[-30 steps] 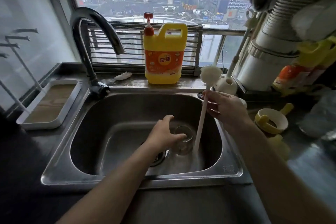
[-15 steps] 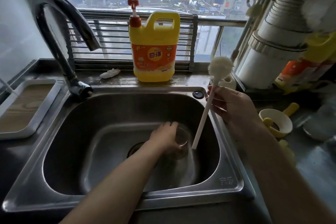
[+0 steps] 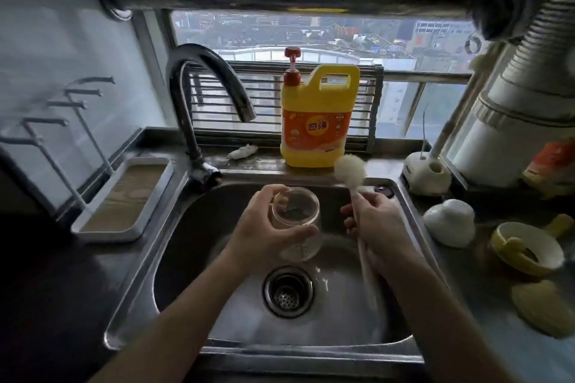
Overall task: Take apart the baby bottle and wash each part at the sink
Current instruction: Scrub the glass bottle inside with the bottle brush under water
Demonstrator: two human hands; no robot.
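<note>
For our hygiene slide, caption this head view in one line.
Over the sink, left hand holds the clear bottle; right hand grips a white brush, bristles up.

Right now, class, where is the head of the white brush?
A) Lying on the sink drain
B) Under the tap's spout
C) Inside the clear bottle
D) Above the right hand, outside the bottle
D: the brush gripped by the right hand has its head up above that hand, beside the clear bottle that the left hand holds, not inside it.
</note>
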